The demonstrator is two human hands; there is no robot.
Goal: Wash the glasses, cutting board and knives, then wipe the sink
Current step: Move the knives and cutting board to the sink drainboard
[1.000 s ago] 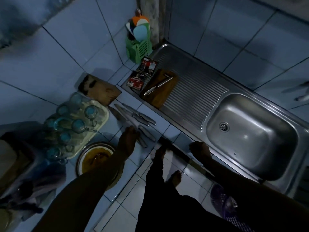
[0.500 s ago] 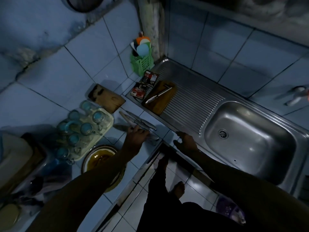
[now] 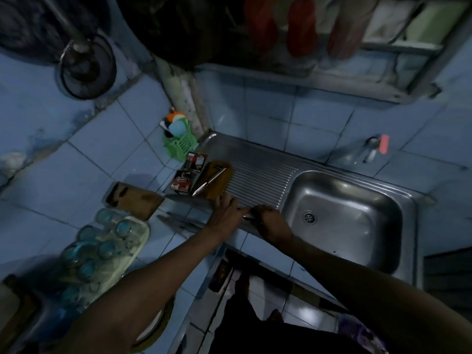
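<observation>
Gripping the thin steel knife (image 3: 246, 217) between left hand (image 3: 224, 213) and right hand (image 3: 272, 222), keep to its handle; wet steel slips.

I see a steel sink (image 3: 383, 190), brushed and shiny, with a ribbed drainer. The bench (image 3: 163, 254) is glazed tile, glossy. Two cutting boards (image 3: 132, 200) look like matt wood. The knives (image 3: 178, 221) have bright metal blades. The glasses (image 3: 107, 247) are clear, and the caddy (image 3: 180, 146) is green plastic.

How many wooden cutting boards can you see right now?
2: one brown wooden cutting board on the steel drainboard under a knife, one darker wooden board on the tiled counter behind the glasses tray. Others may be hidden.
</observation>
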